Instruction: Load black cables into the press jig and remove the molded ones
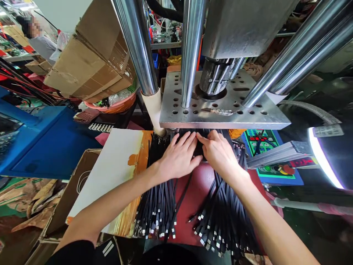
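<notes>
My left hand [179, 156] and my right hand [219, 151] lie side by side under the perforated steel plate [220, 110] of a press. The fingers of both are stretched forward and pressed down on a dark mould [199, 148] holding black cables. The fingertips nearly meet in the middle. A bundle of black flat cables [160, 206] with white-tipped plugs fans out below my left wrist. A second bundle [226, 217] spreads below my right wrist. Both bundles rest on a red mat [193, 195].
Chrome columns [138, 44] rise from the press. A white and orange board [116, 169] lies to the left over an open carton [74, 187]. A control panel [264, 147] with buttons sits right, beside a lamp [328, 154]. Cardboard boxes [91, 62] and a person are at far left.
</notes>
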A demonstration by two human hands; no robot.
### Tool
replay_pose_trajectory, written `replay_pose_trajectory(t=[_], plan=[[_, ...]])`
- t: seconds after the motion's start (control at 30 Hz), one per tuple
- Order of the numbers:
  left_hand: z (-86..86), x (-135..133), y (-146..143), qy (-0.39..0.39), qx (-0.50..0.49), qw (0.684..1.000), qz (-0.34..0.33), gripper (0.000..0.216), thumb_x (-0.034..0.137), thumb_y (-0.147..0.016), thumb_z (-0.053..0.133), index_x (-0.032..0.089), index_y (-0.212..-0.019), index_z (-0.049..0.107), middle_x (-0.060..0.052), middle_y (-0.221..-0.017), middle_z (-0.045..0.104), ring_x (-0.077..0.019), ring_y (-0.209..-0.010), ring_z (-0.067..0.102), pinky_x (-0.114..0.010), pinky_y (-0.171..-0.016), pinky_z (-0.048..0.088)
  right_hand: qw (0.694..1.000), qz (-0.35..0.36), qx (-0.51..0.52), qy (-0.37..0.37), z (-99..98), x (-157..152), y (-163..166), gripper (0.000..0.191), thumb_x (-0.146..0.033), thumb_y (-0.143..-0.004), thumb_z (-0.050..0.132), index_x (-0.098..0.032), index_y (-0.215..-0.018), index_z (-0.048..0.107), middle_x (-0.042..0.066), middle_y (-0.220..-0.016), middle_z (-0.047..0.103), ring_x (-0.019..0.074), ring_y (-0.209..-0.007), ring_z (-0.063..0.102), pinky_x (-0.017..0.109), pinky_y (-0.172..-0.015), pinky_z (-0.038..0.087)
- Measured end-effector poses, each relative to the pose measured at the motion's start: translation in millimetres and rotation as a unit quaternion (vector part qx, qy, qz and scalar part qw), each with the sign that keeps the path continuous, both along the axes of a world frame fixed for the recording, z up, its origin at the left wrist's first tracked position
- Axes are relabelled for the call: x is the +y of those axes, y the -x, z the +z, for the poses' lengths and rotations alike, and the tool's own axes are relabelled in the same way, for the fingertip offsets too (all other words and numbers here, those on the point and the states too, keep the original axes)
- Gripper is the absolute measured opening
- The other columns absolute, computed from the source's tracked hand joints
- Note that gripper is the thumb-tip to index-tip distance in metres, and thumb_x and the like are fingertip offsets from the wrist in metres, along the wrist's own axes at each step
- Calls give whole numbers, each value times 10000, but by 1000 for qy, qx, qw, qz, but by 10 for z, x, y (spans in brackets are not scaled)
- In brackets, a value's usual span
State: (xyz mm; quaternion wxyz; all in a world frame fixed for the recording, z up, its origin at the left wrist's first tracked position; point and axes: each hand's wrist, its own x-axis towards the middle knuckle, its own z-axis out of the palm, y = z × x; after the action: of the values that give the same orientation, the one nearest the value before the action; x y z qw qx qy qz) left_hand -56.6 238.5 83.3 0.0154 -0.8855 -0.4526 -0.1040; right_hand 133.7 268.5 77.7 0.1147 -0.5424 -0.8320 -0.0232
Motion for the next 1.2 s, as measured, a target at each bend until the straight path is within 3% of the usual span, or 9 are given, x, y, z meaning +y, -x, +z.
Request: replay_pose_trajectory(t=[0.27, 0.37, 0.53, 0.63, 0.7, 0.8, 0.9, 1.07, 1.2], plan=[[36, 879, -50, -9, -39, 999, 23, 393, 256, -1132, 435, 28, -1238, 737, -240, -1234, 813, -315, -1152, 783, -441, -1094, 586, 999, 6, 53, 9, 149, 859, 300, 531, -25, -980, 362, -126, -1311, 765, 214, -1183, 798, 384, -1120, 690, 531, -1015, 526], [108, 917, -6, -15, -54, 998, 25, 362, 217, -1131, 421, 84, -1176, 754, -194, -1208, 823, -281, -1128, 779, -417, -1073, 596, 997, 16, 68, 13, 235, 773, 242, 517, -17, -956, 368, -128, -1282, 753, 210, -1172, 798, 386, -1115, 694, 536, -1022, 525], [14, -255, 143, -57, -105, 993, -2, 362, 275, -1130, 465, 170, -923, 743, -107, -960, 793, -246, -978, 759, -396, -932, 636, 990, -86, 105, -35, -5, -678, -256, 328, -382, -1116, 430, -201, -1155, 701, 181, -1069, 745, 339, -935, 719, 417, -756, 547], [-193, -1122, 82, 37, -44, 994, 90, 283, 387, -1059, 662, 183, -868, 703, -86, -831, 735, -241, -775, 735, -329, -650, 610, 986, -149, 71, 35, -331, -1595, -531, 494, -665, -1106, 378, -274, -923, 618, 94, -845, 651, 282, -636, 633, 374, -505, 384], [-273, -1387, 11, 120, 22, 983, 136, 134, 247, -1012, 714, 166, -906, 710, -105, -868, 756, -250, -774, 756, -318, -617, 589, 978, -166, 97, 79, -479, -1885, -636, 536, -666, -1109, 331, -285, -824, 577, 74, -794, 624, 274, -623, 635, 364, -501, 374], [-229, -1329, -11, 253, -19, 953, 167, 125, 140, -985, 686, 165, -863, 704, -84, -858, 767, -230, -769, 754, -315, -677, 573, 954, -193, 201, 112, -489, -1924, -723, 535, -697, -1065, 437, -281, -767, 593, 55, -763, 643, 252, -611, 627, 365, -542, 436], [-95, -1167, 40, 415, -233, 865, 160, 275, 303, -989, 706, 186, -748, 646, 10, -688, 666, -154, -646, 648, -266, -641, 497, 903, -195, 346, 166, -311, -1908, -721, 508, -719, -987, 612, -269, -751, 623, 24, -686, 620, 212, -554, 579, 333, -519, 461], [-78, -1354, -75, 600, -504, 609, 120, 591, 745, -904, 709, 163, -809, 730, 28, -635, 616, -83, -469, 491, -225, -466, 388, 811, -96, 502, 286, -72, -2230, -356, 468, -590, -1027, 645, -250, -706, 616, -6, -604, 555, 162, -503, 493, 274, -460, 417], [-91, -1575, -205, 589, -567, 557, 146, 693, 846, -818, 754, 153, -814, 771, 12, -635, 608, -83, -453, 498, -221, -425, 388, 814, -28, 489, 312, -5, -2340, -156, 425, -558, -989, 665, -282, -668, 635, 5, -588, 598, 204, -506, 544, 327, -501, 488]])
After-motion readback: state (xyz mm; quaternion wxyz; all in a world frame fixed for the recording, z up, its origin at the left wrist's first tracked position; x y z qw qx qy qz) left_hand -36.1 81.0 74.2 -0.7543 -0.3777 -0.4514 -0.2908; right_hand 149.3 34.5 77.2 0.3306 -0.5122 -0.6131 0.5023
